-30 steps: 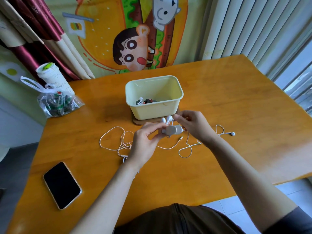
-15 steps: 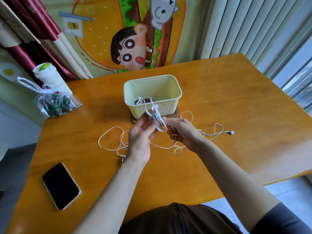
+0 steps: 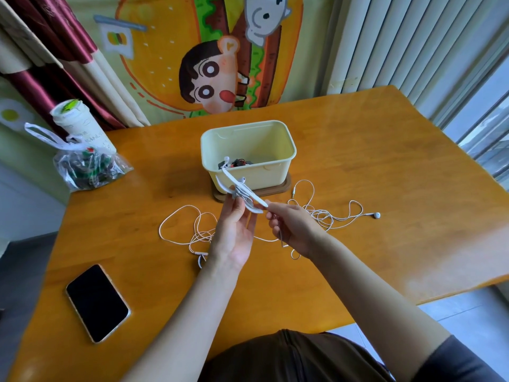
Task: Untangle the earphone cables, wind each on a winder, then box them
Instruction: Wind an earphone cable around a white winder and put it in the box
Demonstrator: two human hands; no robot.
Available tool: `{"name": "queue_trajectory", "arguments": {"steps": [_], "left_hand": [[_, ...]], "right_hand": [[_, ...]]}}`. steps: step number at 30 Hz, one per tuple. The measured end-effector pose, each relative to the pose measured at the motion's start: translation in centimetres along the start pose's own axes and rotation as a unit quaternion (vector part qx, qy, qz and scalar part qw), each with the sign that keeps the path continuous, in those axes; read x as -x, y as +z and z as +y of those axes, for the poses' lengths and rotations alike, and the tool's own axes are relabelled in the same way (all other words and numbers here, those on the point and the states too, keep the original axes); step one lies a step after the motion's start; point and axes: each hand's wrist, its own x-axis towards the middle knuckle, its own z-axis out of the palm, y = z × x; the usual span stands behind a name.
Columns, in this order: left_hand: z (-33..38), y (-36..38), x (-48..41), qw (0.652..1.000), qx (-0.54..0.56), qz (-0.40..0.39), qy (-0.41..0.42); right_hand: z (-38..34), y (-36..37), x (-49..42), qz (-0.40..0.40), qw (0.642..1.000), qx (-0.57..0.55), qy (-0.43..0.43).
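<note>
Orange wood of the table filled the view, with a cartoon hanging and curtains behind it. Near the middle stood the cream plastic box, which already held some dark items and a white earbud, so at least one set appeared to be boxed.

The left hand held a white winder raised just in front of the box, fingertips pinching its middle where cable was wrapped. The right hand pinched the winder's near tip between thumb and forefinger. This set looked close to wound and probably needed only closing and dropping into the box.

Work clearly remained: a loose earphone cable lay in knotted loops across the table under both hands, its earbud out to the right, not yet untangled or wound.

A phone and a plastic bag lay well apart on the left.
</note>
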Motion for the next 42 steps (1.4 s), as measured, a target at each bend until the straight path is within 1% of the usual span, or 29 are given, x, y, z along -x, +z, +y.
{"name": "queue_trajectory", "arguments": {"steps": [2, 7, 8, 10, 12, 15, 17, 18, 20, 22, 24, 29, 32, 33, 35, 38, 40, 42], "left_hand": [[0.0, 0.0, -0.1, 1.0, -0.002, 0.008, 0.006], [0.1, -0.4, -0.6, 0.999, -0.027, 0.023, 0.037], [0.1, -0.5, -0.7, 0.997, -0.04, 0.035, 0.052], [0.2, -0.7, -0.9, 0.988, -0.098, 0.084, 0.085], [0.4, -1.0, -0.8, 0.96, -0.212, 0.125, 0.134], [0.4, -1.6, -0.6, 0.882, -0.405, 0.11, 0.213], [0.5, -1.9, -0.7, 0.842, -0.48, 0.091, 0.23], [0.6, -2.2, -0.8, 0.829, -0.503, 0.082, 0.23], [0.8, -2.6, -0.8, 0.814, -0.532, 0.057, 0.228], [0.8, -2.9, -0.6, 0.81, -0.542, 0.028, 0.222], [0.9, -2.7, -0.3, 0.814, -0.541, 0.004, 0.212], [1.7, -2.3, -0.3, 0.835, -0.513, -0.052, 0.191], [2.3, -2.2, -0.5, 0.832, -0.524, -0.088, 0.162], [2.5, -2.3, -0.6, 0.829, -0.528, -0.102, 0.153], [2.8, -2.3, -0.7, 0.827, -0.533, -0.115, 0.141], [2.8, -1.8, -0.4, 0.833, -0.521, -0.143, 0.122], [2.5, -1.4, 0.0, 0.842, -0.503, -0.158, 0.115], [2.4, -1.0, 0.2, 0.862, -0.47, -0.149, 0.122]], "right_hand": [[0.1, 0.2, 0.1, 0.015, 0.999, 0.032, -0.027], [0.2, 0.5, 0.2, 0.036, 0.994, 0.098, -0.042], [0.3, 0.5, 0.3, 0.041, 0.99, 0.123, -0.055], [0.5, 0.6, 0.5, 0.05, 0.978, 0.182, -0.088], [0.5, 0.8, 0.6, 0.054, 0.962, 0.237, -0.125], [0.1, 0.8, 0.8, 0.038, 0.937, 0.309, -0.16], [-0.5, 0.6, 1.0, 0.019, 0.925, 0.342, -0.164], [-0.9, 0.4, 1.1, 0.012, 0.921, 0.352, -0.164], [-1.7, -0.1, 1.2, 0.013, 0.908, 0.381, -0.173], [-2.5, -0.6, 1.2, 0.03, 0.879, 0.431, -0.204], [-3.2, -1.2, 1.1, 0.048, 0.851, 0.467, -0.235], [-3.7, -1.8, 1.2, 0.08, 0.812, 0.485, -0.315], [-3.8, -1.6, 1.0, 0.086, 0.799, 0.489, -0.338], [-3.8, -1.6, 0.8, 0.084, 0.801, 0.486, -0.34], [-3.8, -1.7, 0.6, 0.065, 0.815, 0.474, -0.326], [-3.9, -2.0, 0.2, 0.018, 0.856, 0.444, -0.263], [-3.6, -2.6, -0.1, 0.004, 0.888, 0.401, -0.225], [-3.2, -3.0, -0.3, 0.006, 0.91, 0.357, -0.208]]}}
